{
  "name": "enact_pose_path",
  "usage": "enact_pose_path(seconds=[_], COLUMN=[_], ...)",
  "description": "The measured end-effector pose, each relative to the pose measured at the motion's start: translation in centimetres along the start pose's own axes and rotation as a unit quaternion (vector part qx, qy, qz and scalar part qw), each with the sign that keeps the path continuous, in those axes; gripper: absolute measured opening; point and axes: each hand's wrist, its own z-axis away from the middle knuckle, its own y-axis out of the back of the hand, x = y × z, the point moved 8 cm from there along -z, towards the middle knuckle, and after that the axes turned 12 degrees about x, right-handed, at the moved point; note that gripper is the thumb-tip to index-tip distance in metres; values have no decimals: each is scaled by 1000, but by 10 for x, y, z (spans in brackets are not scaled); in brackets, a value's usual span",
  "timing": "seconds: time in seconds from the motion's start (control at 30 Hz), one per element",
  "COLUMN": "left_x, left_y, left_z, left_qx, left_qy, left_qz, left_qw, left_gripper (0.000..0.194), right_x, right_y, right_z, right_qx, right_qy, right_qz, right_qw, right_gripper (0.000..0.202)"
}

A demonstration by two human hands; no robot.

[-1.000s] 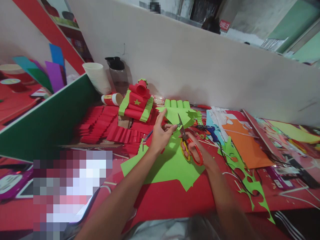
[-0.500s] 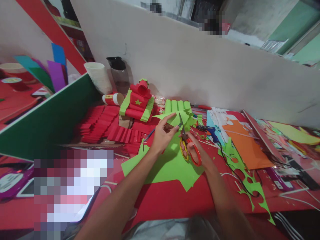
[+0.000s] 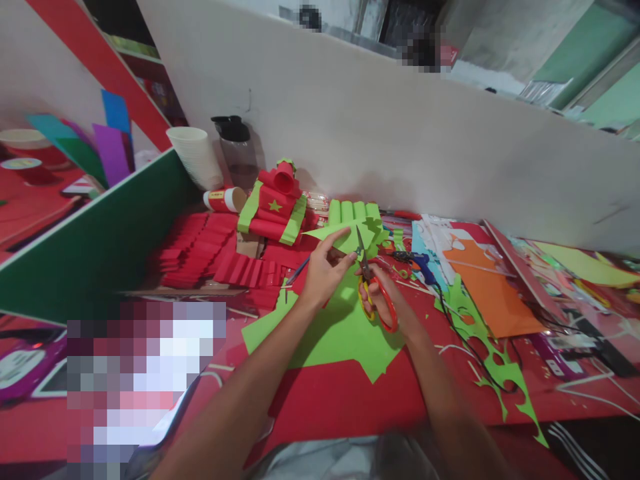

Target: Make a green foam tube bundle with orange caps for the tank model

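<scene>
My right hand [image 3: 387, 300] is wrapped round scissors [image 3: 393, 312] with one red and one yellow handle loop. Their dark blades point up and away, against a pointed piece of bright green paper [image 3: 340, 235]. Pinched by that green piece, my left hand [image 3: 324, 270] holds it close to the blades; its fingertips are partly hidden. Beneath both hands lies a larger green sheet [image 3: 330, 340] with cut edges. Beyond them stand green paper rolls [image 3: 354, 212] and a red and green paper model [image 3: 275, 203] with a star.
Folded red paper strips [image 3: 200, 250] fill the left, before a green divider [image 3: 100, 233]. A blue glue gun [image 3: 423, 263] and its cord lie at right, near green scraps [image 3: 495, 363] and orange paper [image 3: 487, 287]. Stacked cups [image 3: 195, 157] and a bottle [image 3: 237, 150] stand behind.
The scissors and my right hand have shifted very slightly left, and the handle loops look a little closer together. My left hand keeps its hold on the green paper.
</scene>
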Motion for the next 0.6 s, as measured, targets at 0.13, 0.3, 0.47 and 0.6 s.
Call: enact_pose_path(seconds=[0.13,0.3,0.47,0.6], left_x=[1,0,-2,-4], left_y=[0,0,1,0], left_z=[0,0,-2,-2], left_qx=[-1,-1,3,-5], left_qy=[-5,-5,-1,7], left_qz=[-1,2,7,11], left_qw=[1000,1000,1000,1000], left_gripper=[56,59,57,56], right_x=[1,-3,1,7], right_y=[1,-1,-1,3], right_z=[-2,-2,-4,-4], right_qx=[16,24,26,28], right_qy=[-1,6,-2,-5], right_qz=[3,6,0,21], right_qw=[1000,1000,1000,999], right_gripper=[49,48,48,46])
